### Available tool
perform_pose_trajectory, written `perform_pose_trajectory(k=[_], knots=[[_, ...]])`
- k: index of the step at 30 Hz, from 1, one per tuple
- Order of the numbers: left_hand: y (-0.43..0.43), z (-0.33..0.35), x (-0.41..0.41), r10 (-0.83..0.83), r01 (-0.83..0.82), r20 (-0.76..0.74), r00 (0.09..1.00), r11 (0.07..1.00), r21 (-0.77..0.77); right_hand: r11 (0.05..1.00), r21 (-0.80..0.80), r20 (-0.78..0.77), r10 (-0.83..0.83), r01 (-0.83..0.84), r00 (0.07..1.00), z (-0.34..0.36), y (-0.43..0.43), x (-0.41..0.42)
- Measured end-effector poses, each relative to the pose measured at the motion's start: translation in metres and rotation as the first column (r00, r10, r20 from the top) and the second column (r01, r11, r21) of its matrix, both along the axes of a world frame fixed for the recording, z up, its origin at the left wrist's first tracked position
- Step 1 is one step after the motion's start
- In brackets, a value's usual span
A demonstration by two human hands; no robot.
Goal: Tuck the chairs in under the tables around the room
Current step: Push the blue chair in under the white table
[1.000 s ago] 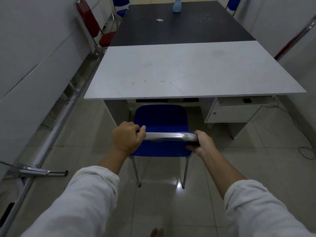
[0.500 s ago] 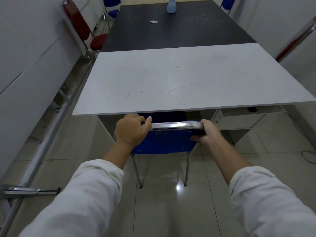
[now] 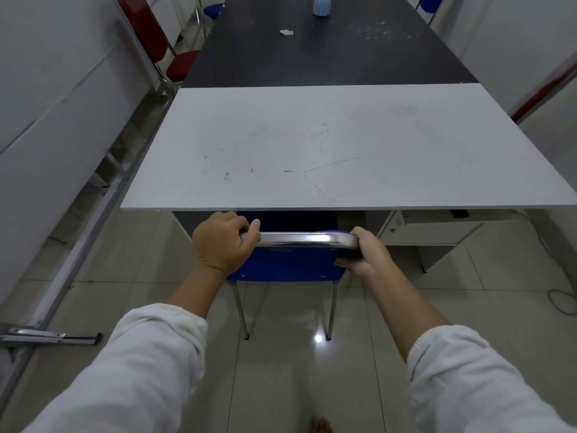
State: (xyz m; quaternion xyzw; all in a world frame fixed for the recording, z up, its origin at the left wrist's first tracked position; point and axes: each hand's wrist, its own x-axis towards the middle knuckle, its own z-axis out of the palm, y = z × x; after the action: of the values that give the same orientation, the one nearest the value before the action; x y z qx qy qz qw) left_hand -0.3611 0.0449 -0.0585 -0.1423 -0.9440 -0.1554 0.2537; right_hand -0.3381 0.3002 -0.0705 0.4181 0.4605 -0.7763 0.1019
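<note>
A blue chair (image 3: pixel 287 264) with a chrome top rail stands at the near edge of the white table (image 3: pixel 327 145). Its seat is hidden under the tabletop; only the backrest and two rear legs show. My left hand (image 3: pixel 223 243) grips the left end of the rail. My right hand (image 3: pixel 365 253) holds the right corner of the backrest. Beyond the white table lies a dark table (image 3: pixel 327 48). A red chair (image 3: pixel 162 48) stands pulled out at its left side. Parts of blue chairs (image 3: pixel 214 9) show at the far end.
A blue vase (image 3: pixel 321 6) and a white scrap (image 3: pixel 286 32) sit on the dark table. White walls close in on both sides. A metal rail (image 3: pixel 50 337) lies on the floor at left. A drawer unit (image 3: pixel 437 229) hangs under the table's right side; a cable (image 3: pixel 562 301) trails nearby.
The blue chair has slid forward under the white table with both hands on its backrest; the seat, visible earlier, is now hidden by the tabletop.
</note>
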Motion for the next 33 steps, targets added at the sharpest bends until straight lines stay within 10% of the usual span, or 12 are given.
perform_pose_trajectory(k=[33], knots=[[-0.004, 0.001, -0.061, 0.018, -0.017, -0.013, 1.000, 0.998, 0.061, 0.977, -0.207, -0.009, 0.050, -0.050, 0.999, -0.025, 0.005, -0.065]])
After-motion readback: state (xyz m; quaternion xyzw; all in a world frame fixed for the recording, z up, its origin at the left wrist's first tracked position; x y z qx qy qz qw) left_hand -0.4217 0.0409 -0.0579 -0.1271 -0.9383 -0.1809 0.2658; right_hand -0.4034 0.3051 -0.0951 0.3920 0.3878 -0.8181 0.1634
